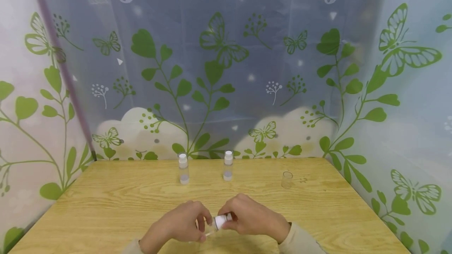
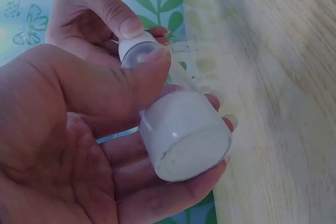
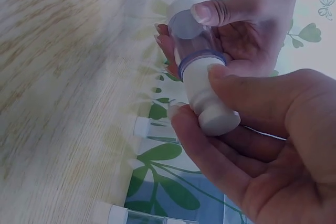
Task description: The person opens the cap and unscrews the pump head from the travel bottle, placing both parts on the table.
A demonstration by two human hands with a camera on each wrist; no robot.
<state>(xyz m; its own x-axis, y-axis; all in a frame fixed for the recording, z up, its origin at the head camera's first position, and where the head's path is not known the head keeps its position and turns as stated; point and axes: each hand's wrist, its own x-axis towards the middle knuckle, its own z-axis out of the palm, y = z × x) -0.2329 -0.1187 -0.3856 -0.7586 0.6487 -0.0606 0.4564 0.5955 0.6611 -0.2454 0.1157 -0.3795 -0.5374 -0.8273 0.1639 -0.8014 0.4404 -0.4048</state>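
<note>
Low over the near part of the table, both hands hold one small pump bottle [image 1: 222, 221] between them. My left hand [image 1: 183, 220] grips its clear body near the white base [image 2: 186, 140], thumb on one side and fingers beneath. The white pump head [image 3: 205, 85] is pinched between the thumb and fingers of my right hand [image 1: 252, 218]. A clear collar [image 3: 202, 59] rings the bottle where head and body meet. The bottle is tilted, and no cover sits over the pump head. Fingers hide part of the clear body.
Two similar bottles, the left one [image 1: 183, 169] and the middle one [image 1: 228, 166], stand upright near the back of the wooden table [image 1: 123, 191]. A clear cap [image 1: 287, 180] stands at the back right. Patterned curtains [image 1: 226, 89] surround the table on three sides.
</note>
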